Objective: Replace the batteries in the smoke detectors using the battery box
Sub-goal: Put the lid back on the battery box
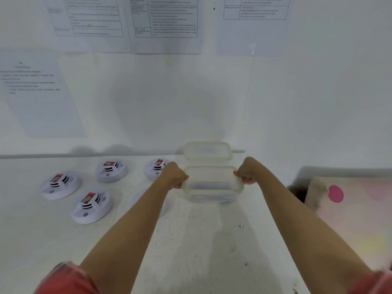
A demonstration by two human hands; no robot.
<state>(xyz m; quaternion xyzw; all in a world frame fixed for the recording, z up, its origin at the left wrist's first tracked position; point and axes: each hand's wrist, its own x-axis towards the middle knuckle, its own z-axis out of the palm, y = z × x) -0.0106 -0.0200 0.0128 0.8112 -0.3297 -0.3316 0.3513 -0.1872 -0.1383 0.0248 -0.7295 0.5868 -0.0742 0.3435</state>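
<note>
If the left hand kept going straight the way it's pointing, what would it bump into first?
The box: the left hand grips its rim. Beyond it, probably the open lid, then the wall.

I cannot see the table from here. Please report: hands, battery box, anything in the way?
Left hand and right hand each grip one end of the battery box. Lid open, tilted back. Smoke detectors lie left of it, none blocking.
</note>
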